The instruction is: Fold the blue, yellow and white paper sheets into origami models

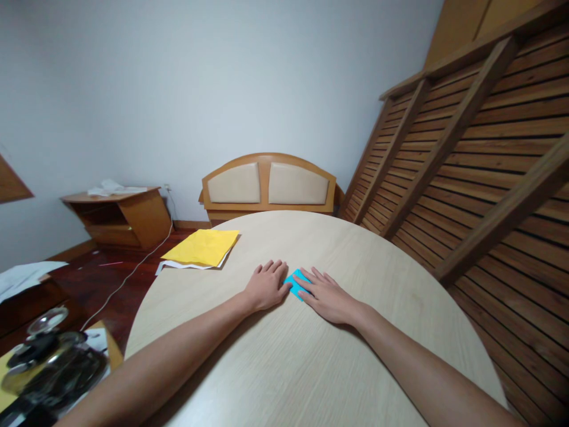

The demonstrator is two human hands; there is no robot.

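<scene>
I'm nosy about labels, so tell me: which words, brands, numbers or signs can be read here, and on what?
None can be read.
The blue paper, partly covered by the right hand, and the yellow sheet show no visible print.
The glassy items at lower left are too blurred to tell.

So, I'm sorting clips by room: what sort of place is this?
Probably a bedroom, perhaps partly used for storage: a curved light-brown wooden headboard with two cream padded panels, a low brown wooden cabinet and a large slatted wooden frame, possibly a bed base, suggest it.
</scene>
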